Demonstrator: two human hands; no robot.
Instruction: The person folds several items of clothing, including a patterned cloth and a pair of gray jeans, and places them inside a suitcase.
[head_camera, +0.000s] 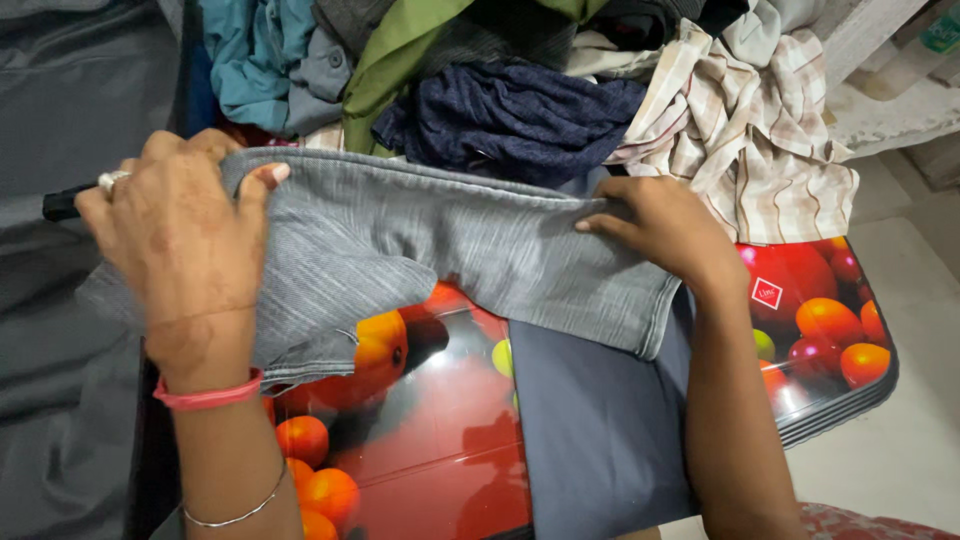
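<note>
A grey ribbed garment (430, 240) is stretched across a table with a glossy fruit-print top (440, 430). My left hand (180, 230) grips its left end, thumb over the fold; a ring and a pink bangle show on that hand and wrist. My right hand (660, 225) pinches the garment's upper right edge. Beneath the garment, a flat slate-blue cloth (600, 420) lies on the table and runs toward me.
A heap of clothes sits at the table's far side: a dark navy piece (510, 115), a beige checked shirt (760, 140), a green piece (400, 50), a teal piece (250, 60). Dark grey fabric (60, 330) lies at left. Pale floor (900, 440) lies to the right.
</note>
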